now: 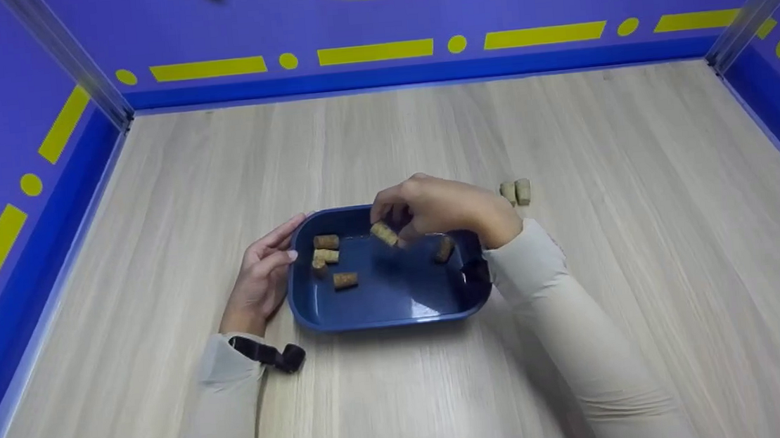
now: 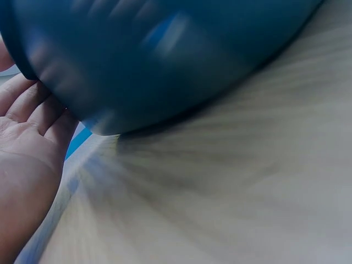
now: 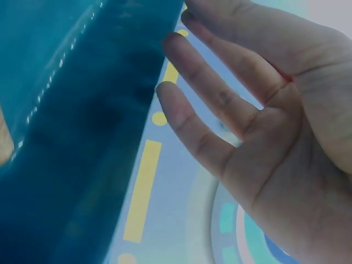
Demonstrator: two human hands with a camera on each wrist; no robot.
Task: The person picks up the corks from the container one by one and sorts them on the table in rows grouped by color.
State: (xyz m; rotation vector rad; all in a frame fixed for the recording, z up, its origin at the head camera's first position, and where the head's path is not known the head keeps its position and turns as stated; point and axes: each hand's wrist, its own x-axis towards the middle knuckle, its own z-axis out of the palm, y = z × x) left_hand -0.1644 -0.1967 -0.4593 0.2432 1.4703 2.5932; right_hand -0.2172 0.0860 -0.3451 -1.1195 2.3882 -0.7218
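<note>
My left hand (image 1: 262,276) holds the left end of a dark blue tray (image 1: 385,323), its thumb at the rim and its fingers along the outer wall. In the left wrist view, the fingers (image 2: 33,107) lie against the tray's side. Over the tray my right hand (image 1: 435,204) pinches a cork (image 1: 384,233) between thumb and fingertips. The right wrist view shows the other fingers (image 3: 192,126) spread apart, with the pinch out of frame. Several corks (image 1: 345,280) lie at the tray's left side, and a darker cork (image 1: 443,249) is at its right.
Two pale corks (image 1: 523,192) stand close together on the wooden table (image 1: 406,401), beyond the right forearm. Blue panels with yellow marks (image 1: 375,53) wall the table at the back and both sides. A black strap camera (image 1: 282,357) sits on the left wrist.
</note>
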